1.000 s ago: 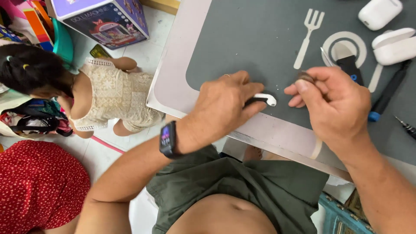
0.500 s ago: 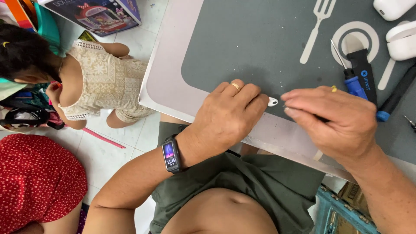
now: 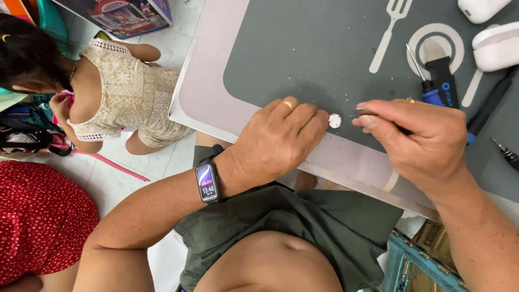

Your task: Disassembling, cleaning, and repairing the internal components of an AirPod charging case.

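The work in hand looks like fine prying or picking at a small white earbud [image 3: 335, 120], which lies on the grey placemat [image 3: 303, 48] near the table's front edge, between the two hands. To do it well, I judge the earbud should be pinned firmly against the mat so it cannot roll, and the tool tip brought in low and gently, since the piece is tiny and would skid or flick away under a hard push. The left hand [image 3: 275, 141] is curled nearly closed, its fingertips [image 3: 319, 120] pressed to the earbud's left side, steadying it; a ring shows on one finger and a smartwatch [image 3: 207, 183] on the wrist. The right hand [image 3: 419, 143] is closed in a pinch around a thin dark tool [image 3: 363, 113], whose tip stands just beside the earbud's right side; whether it touches I cannot tell. A blue-handled screwdriver [image 3: 430, 89] and white earbud cases [image 3: 494, 47] lie beyond.
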